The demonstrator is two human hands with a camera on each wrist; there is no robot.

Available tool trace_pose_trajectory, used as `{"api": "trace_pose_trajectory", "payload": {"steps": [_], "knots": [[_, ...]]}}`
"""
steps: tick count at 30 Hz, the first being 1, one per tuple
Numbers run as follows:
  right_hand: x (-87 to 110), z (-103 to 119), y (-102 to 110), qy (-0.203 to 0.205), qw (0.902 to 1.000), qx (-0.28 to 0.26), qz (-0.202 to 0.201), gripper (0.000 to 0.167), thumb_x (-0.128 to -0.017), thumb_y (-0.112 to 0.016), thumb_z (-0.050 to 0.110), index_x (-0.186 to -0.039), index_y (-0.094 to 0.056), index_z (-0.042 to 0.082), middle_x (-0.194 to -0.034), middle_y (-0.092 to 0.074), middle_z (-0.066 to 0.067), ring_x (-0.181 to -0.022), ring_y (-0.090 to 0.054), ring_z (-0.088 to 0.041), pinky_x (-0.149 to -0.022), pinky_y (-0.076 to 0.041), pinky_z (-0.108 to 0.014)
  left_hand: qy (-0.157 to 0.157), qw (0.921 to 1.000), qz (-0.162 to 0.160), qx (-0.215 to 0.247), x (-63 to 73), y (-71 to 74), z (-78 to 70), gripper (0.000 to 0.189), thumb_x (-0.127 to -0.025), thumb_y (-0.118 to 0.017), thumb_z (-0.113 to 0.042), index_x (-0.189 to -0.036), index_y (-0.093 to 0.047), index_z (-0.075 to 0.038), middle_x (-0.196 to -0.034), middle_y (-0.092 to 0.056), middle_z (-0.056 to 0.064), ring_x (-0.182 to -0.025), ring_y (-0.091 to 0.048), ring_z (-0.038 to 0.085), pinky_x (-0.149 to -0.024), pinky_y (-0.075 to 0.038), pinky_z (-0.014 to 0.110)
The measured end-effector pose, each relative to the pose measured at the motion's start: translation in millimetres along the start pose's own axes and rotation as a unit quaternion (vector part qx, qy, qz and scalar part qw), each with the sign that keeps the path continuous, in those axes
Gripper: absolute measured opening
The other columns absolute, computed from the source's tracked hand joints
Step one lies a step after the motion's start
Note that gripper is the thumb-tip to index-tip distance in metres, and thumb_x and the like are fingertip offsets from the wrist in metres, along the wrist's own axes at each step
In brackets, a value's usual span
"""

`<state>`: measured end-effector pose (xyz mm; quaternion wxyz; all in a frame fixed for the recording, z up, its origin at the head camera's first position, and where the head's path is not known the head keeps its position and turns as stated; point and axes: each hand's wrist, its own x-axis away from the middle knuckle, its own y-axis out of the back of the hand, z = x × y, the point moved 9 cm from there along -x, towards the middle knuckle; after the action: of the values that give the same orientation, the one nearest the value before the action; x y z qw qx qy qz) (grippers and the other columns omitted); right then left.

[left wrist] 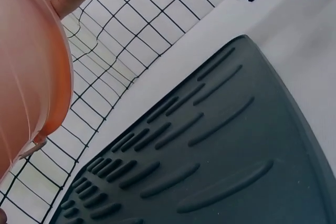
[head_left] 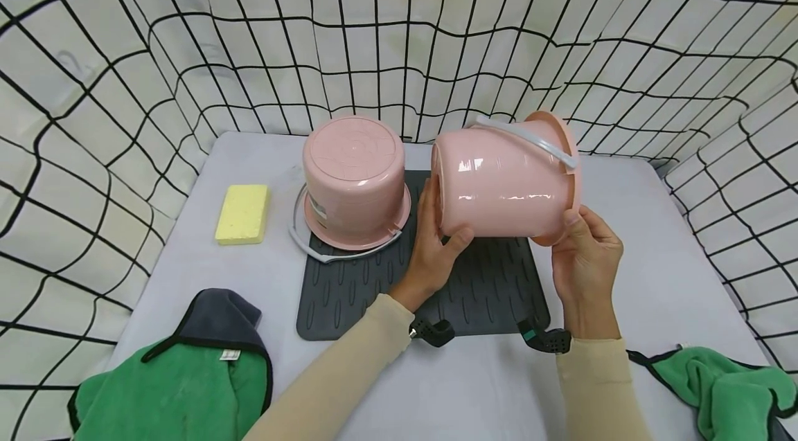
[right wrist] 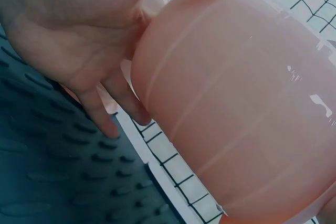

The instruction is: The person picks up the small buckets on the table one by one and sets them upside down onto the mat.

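Note:
A pink bucket (head_left: 505, 185) with a light grey handle lies sideways in the air above the dark drying mat (head_left: 337, 302), its rim to the right. My left hand (head_left: 431, 254) holds its base end, thumb on the side wall and fingers at the bottom, as the right wrist view also shows. At the rim, my right hand (head_left: 586, 264) grips the lower edge between thumb and fingers. A second pink bucket (head_left: 355, 178) stands upside down on the mat's back left part, its grey handle (head_left: 324, 259) resting around it.
A yellow sponge (head_left: 243, 214) lies to the left of the standing bucket. Green cloths with dark edging lie at the front left (head_left: 187, 385) and front right (head_left: 729, 385). Black wire mesh (head_left: 374, 32) surrounds the white table (head_left: 486, 385) at the back and sides.

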<state>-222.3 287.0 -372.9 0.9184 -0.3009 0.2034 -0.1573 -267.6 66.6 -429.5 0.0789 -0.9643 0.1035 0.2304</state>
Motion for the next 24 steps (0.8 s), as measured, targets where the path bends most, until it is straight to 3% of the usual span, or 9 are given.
{"api": "trace_pose_trajectory", "payload": {"steps": [5,14,18,24], "knots": [[7.2,-5.7,-0.1,-0.001,1.0,0.007,0.001,0.022,-0.098,-0.065,-0.009,-0.116,-0.069,-0.019,-0.125,-0.062,-0.025,-0.115,-0.061,-0.034,-0.094,-0.059,-0.041,0.008,0.9995,-0.026,0.014,1.4,2.2,2.0,0.111,-0.09,-0.058,-0.079,-0.169,-0.004,-0.024,-0.174,0.004,-0.002,-0.158,-0.016,0.023,-0.119,-0.037,0.051],[17.5,-11.9,-0.2,-0.004,0.9997,-0.024,-0.01,0.019,-0.098,-0.061,-0.012,-0.113,-0.071,-0.018,-0.117,-0.064,-0.023,-0.105,-0.065,-0.033,-0.09,-0.061,-0.039,-0.013,0.995,-0.091,0.041,3.9,8.1,0.6,0.111,-0.086,-0.068,-0.074,-0.169,-0.016,-0.022,-0.174,-0.007,-0.001,-0.153,-0.027,0.023,-0.117,-0.041,0.045],[19.8,-13.8,0.8,-0.004,0.9995,-0.027,-0.013,0.018,-0.098,-0.062,-0.011,-0.111,-0.072,-0.017,-0.114,-0.067,-0.021,-0.102,-0.067,-0.03,-0.088,-0.061,-0.038,-0.024,0.9929,-0.104,0.052,5.2,8.3,-0.1,0.113,-0.085,-0.071,-0.073,-0.169,-0.018,-0.02,-0.173,-0.009,0.0,-0.15,-0.034,0.024,-0.114,-0.045,0.04],[22.8,-17.5,3.5,-0.007,0.9996,-0.021,-0.017,0.018,-0.099,-0.063,-0.01,-0.111,-0.073,-0.015,-0.114,-0.067,-0.02,-0.103,-0.065,-0.028,-0.086,-0.061,-0.037,-0.021,0.9919,-0.112,0.055,6.8,7.7,1.1,0.11,-0.087,-0.071,-0.07,-0.168,-0.02,-0.019,-0.173,-0.012,0.001,-0.15,-0.034,0.026,-0.112,-0.047,0.037]]}}
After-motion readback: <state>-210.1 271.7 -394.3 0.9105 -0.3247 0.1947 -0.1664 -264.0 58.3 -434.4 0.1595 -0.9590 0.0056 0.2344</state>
